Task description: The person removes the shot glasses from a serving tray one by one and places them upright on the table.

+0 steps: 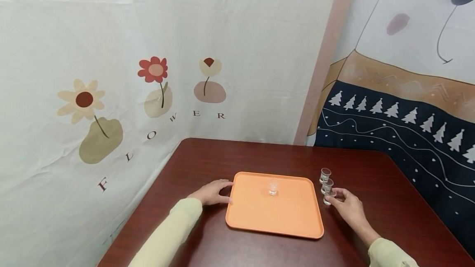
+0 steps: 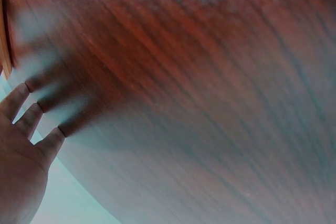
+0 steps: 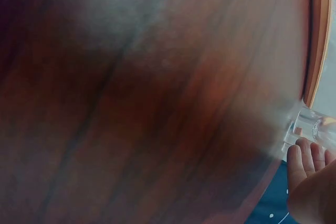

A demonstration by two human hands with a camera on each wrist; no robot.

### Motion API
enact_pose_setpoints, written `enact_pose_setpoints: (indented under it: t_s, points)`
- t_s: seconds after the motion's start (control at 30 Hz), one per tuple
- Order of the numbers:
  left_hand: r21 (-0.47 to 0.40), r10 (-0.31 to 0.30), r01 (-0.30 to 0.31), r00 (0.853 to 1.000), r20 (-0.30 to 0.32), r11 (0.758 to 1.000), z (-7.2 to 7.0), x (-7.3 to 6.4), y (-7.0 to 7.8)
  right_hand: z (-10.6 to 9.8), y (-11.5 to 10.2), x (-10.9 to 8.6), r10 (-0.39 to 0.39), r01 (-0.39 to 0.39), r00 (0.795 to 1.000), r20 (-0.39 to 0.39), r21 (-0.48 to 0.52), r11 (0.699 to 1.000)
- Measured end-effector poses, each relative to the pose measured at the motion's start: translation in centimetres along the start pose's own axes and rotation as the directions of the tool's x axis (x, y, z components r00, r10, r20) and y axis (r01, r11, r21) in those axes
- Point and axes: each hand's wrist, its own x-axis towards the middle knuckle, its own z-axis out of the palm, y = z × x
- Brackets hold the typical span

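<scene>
Head view: I read F, L, O, W, E, R as dark capital letters (image 1: 151, 135) spaced along the pale wall cloth (image 1: 256, 44) beneath flower prints; any marking on the glasses is too small for me to read. Edges: an orange tray (image 1: 267, 217) with a raised rim lies on the dark red-brown table (image 1: 208, 160), whose far edge runs along the wall cloth. A lone clear glass (image 1: 273, 187) stands upright on the tray, nearer its far rim, with a broad stretch of tray floor in front. Just beyond the right rim I log the far glass (image 1: 325, 175), the middle glass (image 1: 326, 185) and the near glass (image 1: 327, 201) in a close row, a narrow strip of tabletop between them and the tray. My right hand (image 1: 348, 208) pinches the near glass between thumb and fingers; whether its base touches the table I cannot tell. My left hand (image 1: 211, 192), thumb and fingers spread wide, is at the left rim with nothing gripped. I note wider tabletop outward of both hands and behind the tray
</scene>
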Motion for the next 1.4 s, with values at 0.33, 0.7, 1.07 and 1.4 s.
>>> enact_pose_setpoints:
  t_s: [0.33, 0.7, 1.07, 1.4]
  points:
    - [0.004, -0.002, 0.002, 1.0, -0.003, 1.0, 0.1, 0.1, -0.1, -0.3, 0.7, 0.2, -0.007, 0.008, 0.999, 0.046, -0.023, 1.0]
    - [-0.001, -0.006, 0.006, 1.0, -0.003, 1.0, 0.1, 0.1, 0.0, -1.3, -0.7, 0.4, 0.016, -0.016, 1.0, 0.004, 0.04, 0.999]
    - [0.002, -0.003, 0.003, 1.0, -0.001, 1.0, 0.1, 0.3, -0.3, -2.6, -3.4, 1.7, 0.064, -0.053, 0.994, -0.084, 0.136, 0.989]
    - [0.003, -0.002, 0.002, 1.0, -0.002, 1.0, 0.2, 0.4, -0.4, -1.2, -6.7, 2.8, 0.071, -0.058, 0.997, -0.04, 0.253, 0.966]
